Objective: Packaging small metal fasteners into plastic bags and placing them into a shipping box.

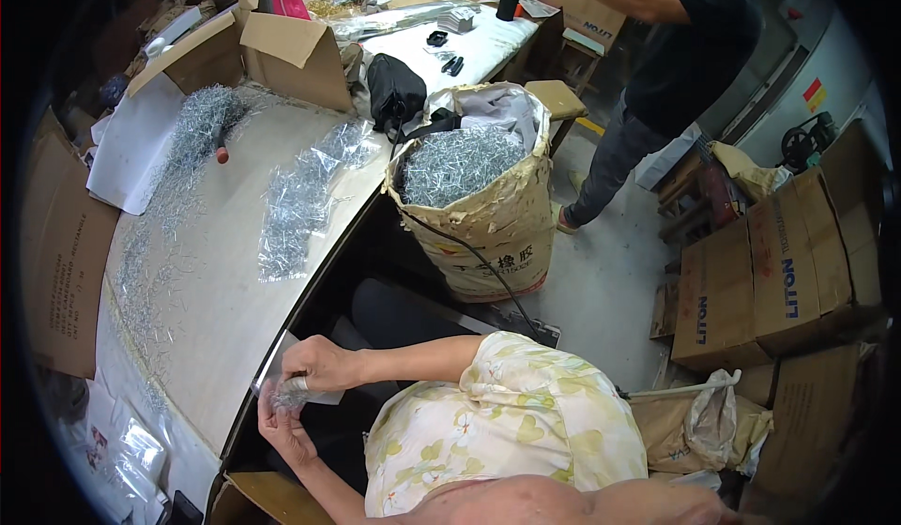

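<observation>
Both hands are close together at the table's near edge, around a small clear plastic bag with shiny metal pieces in it. My left hand grips the bag from below, fingers curled round it. My right hand is closed at the bag's upper part; a pale wrap shows on one finger. Whether it pinches the bag or loose pieces is hidden. On the table lie filled clear bags of the same thin silvery pieces, which look like small nails or pins. A long loose heap of these pieces spreads along the far side.
A large sack full of metal pieces stands right of the table, a black cable across it. An open carton and a red-ended handle are by the heap. Another person stands beyond. Stacked cartons line the right.
</observation>
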Motion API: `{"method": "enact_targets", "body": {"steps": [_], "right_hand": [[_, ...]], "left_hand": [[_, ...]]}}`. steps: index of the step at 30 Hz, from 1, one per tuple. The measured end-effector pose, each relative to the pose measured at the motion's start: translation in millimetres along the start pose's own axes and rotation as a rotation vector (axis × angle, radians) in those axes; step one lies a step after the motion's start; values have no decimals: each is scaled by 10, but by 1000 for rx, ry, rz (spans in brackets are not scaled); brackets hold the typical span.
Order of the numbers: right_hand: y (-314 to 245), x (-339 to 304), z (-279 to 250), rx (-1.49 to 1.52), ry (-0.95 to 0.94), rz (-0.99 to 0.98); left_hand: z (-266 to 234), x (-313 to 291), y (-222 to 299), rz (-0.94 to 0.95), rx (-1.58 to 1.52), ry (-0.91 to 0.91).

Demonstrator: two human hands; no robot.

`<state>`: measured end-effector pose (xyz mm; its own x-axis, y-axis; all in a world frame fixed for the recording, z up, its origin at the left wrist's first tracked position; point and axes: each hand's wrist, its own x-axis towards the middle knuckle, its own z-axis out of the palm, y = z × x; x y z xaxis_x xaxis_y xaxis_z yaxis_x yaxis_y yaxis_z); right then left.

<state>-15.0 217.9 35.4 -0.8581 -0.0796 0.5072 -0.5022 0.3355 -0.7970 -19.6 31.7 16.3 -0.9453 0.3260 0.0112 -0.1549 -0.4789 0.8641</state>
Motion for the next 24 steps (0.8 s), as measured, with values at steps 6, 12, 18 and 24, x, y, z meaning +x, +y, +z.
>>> {"method": "enact_targets", "body": {"steps": [6,12,18,24], "right_hand": [[-180,131,-53,-62,-13,84],[-192,351,-115,68,-114,134],[-196,338,-161,-16,-57,175],[-390,392,-323,-277,-238,169]], "left_hand": [[-182,30,-237,-36,-98,87],[-59,48,-192,-66,87,20],[20,70,-160,-7,-138,148],[-20,37,-178,26,-8,171]]}}
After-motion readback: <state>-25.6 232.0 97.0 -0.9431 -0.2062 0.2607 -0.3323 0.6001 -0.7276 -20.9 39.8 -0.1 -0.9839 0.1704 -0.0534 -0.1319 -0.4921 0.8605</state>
